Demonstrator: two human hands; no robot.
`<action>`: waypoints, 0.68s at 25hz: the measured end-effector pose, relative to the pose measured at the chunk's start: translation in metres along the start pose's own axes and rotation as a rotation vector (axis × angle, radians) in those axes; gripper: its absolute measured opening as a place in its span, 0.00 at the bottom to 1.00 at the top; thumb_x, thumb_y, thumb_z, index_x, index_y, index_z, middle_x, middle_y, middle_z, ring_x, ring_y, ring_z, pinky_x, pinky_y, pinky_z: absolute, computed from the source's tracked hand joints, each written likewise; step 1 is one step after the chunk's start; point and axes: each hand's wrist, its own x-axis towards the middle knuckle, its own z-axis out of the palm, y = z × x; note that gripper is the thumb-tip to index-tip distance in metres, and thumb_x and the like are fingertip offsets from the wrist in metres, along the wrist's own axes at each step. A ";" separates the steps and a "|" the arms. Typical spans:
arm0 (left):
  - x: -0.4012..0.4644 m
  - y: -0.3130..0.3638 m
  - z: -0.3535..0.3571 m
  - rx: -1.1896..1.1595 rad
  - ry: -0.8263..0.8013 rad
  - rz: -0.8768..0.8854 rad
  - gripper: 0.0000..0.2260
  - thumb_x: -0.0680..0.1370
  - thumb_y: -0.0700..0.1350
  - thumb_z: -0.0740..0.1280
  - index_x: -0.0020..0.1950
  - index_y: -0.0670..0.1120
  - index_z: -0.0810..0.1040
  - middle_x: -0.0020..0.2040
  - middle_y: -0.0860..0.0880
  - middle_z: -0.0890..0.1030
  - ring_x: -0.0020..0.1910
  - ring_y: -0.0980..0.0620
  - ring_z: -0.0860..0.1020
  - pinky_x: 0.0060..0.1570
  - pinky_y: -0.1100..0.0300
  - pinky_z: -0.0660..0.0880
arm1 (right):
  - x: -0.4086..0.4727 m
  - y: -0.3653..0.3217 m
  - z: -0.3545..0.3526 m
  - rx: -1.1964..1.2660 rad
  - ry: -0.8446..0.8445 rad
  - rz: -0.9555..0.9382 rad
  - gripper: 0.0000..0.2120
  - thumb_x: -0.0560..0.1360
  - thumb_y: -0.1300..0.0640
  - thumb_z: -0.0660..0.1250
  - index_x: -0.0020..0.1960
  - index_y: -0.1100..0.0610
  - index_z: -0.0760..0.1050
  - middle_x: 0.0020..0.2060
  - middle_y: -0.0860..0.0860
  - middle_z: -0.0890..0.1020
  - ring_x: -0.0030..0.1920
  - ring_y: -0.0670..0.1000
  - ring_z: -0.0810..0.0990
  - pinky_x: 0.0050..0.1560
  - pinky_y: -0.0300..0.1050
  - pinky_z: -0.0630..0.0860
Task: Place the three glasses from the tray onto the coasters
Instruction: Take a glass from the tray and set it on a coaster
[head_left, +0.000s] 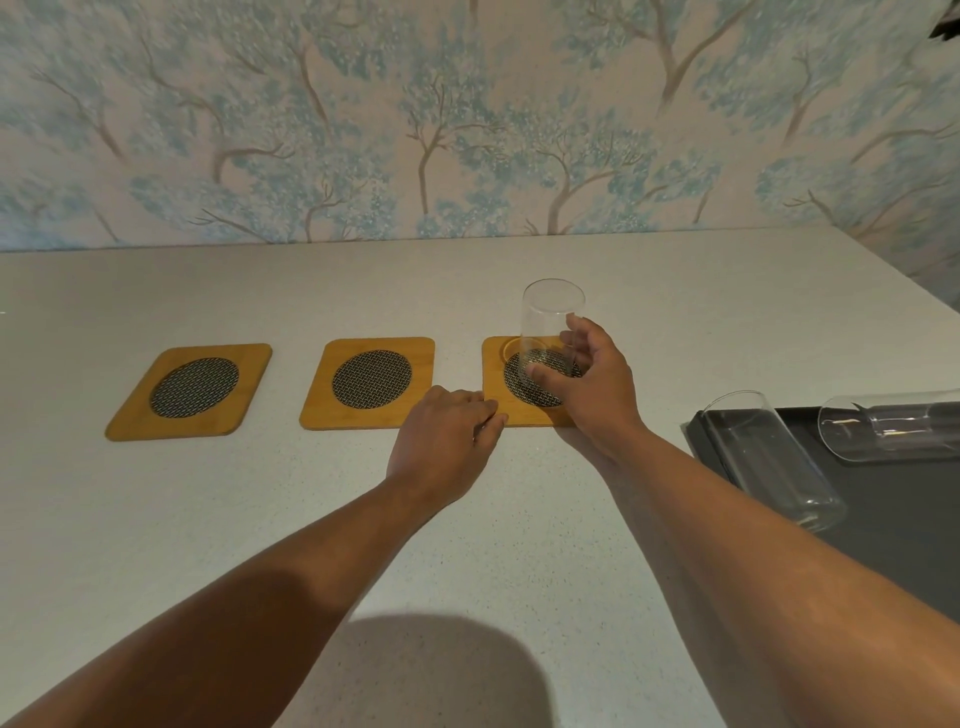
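Observation:
Three square wooden coasters with dark woven round centres lie in a row: the left coaster (189, 391), the middle coaster (370, 381) and the right coaster (496, 358). My right hand (589, 387) grips a tall clear glass (550, 317) that stands upright on the right coaster's centre. My left hand (447, 441) rests knuckles-up on the counter, its fingertips touching the right coaster's front-left corner. Two more clear glasses, one (769, 457) nearer and one (893, 426) farther right, lie on their sides on the dark tray (893, 519) at the right.
A pale speckled counter (260, 519) carries everything and ends at a wall with blue tree-patterned wallpaper (415, 130). The tray reaches the frame's right edge. My head's shadow falls on the counter's near edge.

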 end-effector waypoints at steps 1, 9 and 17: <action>0.000 0.000 0.000 -0.005 0.000 -0.004 0.13 0.82 0.53 0.64 0.57 0.48 0.85 0.51 0.49 0.86 0.51 0.47 0.77 0.48 0.51 0.76 | 0.000 0.000 0.000 -0.006 0.002 -0.002 0.41 0.67 0.48 0.82 0.75 0.49 0.68 0.67 0.48 0.78 0.65 0.46 0.76 0.64 0.45 0.76; 0.000 0.000 0.000 -0.006 0.010 -0.008 0.13 0.82 0.53 0.65 0.57 0.47 0.85 0.51 0.48 0.86 0.52 0.47 0.78 0.49 0.50 0.77 | -0.001 -0.001 0.002 -0.018 0.015 0.003 0.42 0.66 0.46 0.82 0.75 0.51 0.69 0.68 0.48 0.79 0.64 0.45 0.77 0.62 0.42 0.76; 0.000 0.000 0.000 -0.018 0.020 -0.001 0.13 0.82 0.53 0.66 0.57 0.47 0.85 0.50 0.48 0.86 0.51 0.47 0.77 0.48 0.51 0.76 | -0.001 0.001 0.003 -0.018 0.021 0.001 0.42 0.67 0.46 0.81 0.76 0.51 0.68 0.70 0.49 0.78 0.67 0.46 0.76 0.67 0.48 0.75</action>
